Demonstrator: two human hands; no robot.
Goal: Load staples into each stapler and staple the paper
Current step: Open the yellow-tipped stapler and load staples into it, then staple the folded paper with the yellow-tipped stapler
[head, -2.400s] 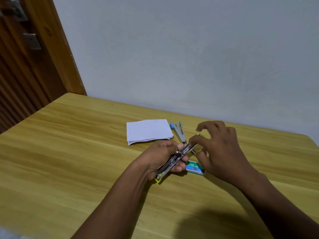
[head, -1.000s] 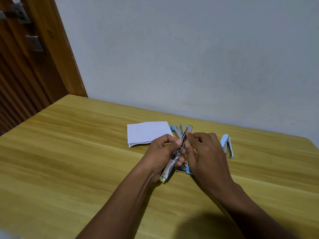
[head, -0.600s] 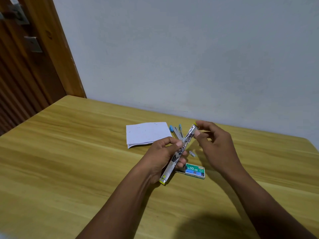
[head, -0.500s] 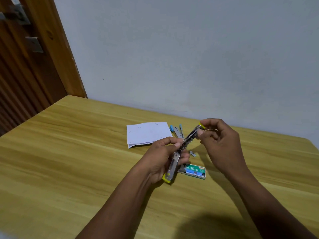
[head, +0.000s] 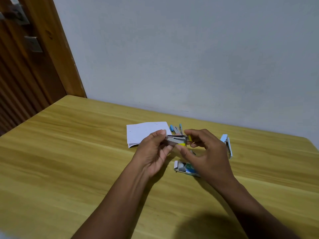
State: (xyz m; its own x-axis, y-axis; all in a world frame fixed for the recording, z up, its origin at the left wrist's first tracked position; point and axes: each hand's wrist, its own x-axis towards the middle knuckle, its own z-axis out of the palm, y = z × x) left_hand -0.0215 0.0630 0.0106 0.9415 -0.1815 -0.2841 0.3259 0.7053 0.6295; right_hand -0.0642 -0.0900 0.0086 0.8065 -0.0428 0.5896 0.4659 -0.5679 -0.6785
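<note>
head view: paper [head: 146, 131] on surface [head: 69, 152] at left; left hand [head: 151, 152] pinching rear of yellow stapler [head: 177, 140], lifted above surface; right hand [head: 207, 156] pinching its yellow front tip. close halves squarely, without jolting staples loose. open staple box [head: 181, 167] under right hand.

A: What is covered?
B: The right hand [head: 207, 156] hides most of the staple box [head: 181, 167] (only part of its label can be read). The left hand [head: 151, 152] covers a corner of the paper [head: 141, 133].
A: And the yellow stapler [head: 176, 140]?
B: Its rear is buried in the left hand's fingers, and any staples inside are too small to tell. Only the far end of the blue stapler [head: 176, 129] shows.
</note>
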